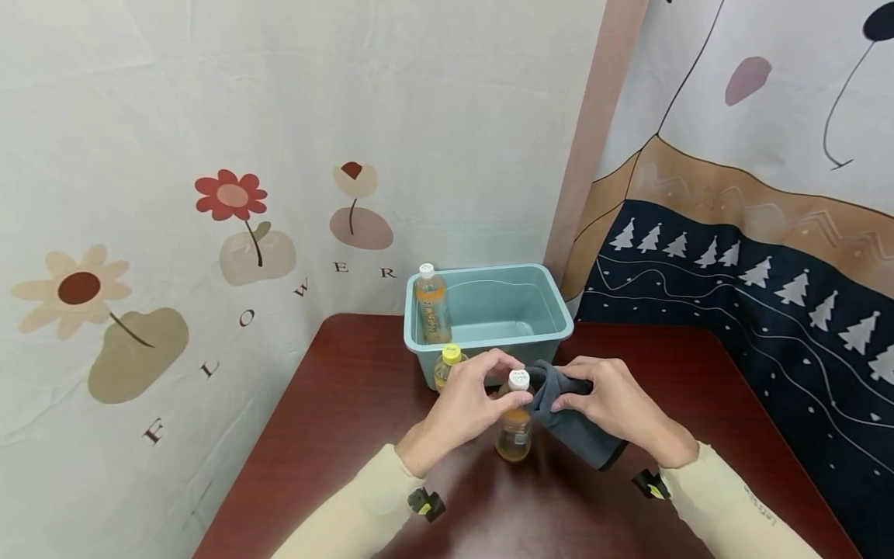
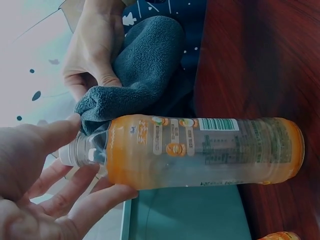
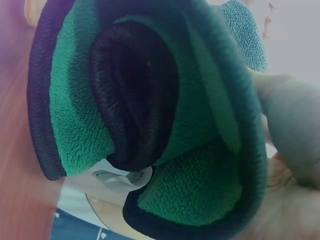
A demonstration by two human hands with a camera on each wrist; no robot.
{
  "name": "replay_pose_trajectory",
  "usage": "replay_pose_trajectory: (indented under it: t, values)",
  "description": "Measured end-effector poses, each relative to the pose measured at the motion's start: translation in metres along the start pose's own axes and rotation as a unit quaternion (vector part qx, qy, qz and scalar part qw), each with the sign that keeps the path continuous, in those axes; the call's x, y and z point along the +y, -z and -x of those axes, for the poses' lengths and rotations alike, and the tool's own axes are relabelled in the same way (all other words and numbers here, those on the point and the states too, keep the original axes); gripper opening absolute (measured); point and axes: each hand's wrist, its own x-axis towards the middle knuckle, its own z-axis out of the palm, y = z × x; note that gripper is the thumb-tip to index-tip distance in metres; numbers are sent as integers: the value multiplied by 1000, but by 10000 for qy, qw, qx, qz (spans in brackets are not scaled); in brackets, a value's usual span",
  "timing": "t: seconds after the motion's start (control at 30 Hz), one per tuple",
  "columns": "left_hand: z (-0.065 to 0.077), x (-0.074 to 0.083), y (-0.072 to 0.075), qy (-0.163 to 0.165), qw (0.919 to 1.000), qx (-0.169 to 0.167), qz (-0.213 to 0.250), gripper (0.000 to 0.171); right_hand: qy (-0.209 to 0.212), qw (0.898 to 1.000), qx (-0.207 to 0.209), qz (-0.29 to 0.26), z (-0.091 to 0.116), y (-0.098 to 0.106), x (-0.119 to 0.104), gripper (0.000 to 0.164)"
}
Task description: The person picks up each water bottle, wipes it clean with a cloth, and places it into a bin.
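One bottle stands upright, our left hand gripping its top; right of it, our right hand clutches cloth.

I was in some indoor corner, whether home or studio I couldn't tell: cloth printed with flowers and firs hung around my reddish table.
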Motion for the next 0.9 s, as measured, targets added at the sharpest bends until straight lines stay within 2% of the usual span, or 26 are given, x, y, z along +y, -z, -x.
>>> replay_pose_trajectory:
  t: [0.37, 0.53, 0.77, 0.9]
  values:
    - [0, 0, 2, 53, 9999, -50, 77, 33, -73, 9999, 34, 62, 2, 4, 0, 45]
    - [2, -2, 6, 92, 9998, -102, 166, 37, -88, 9999, 44, 42, 2, 4, 0, 45]
    - [1, -3, 11, -167, 9998, -81, 8, 45, -77, 9998, 171, -42, -1, -2, -2, 41]
    - [0, -6, 11, -74, 9999, -73, 43, 43, -44, 9996, 229, -137, -6, -8, -6, 41]
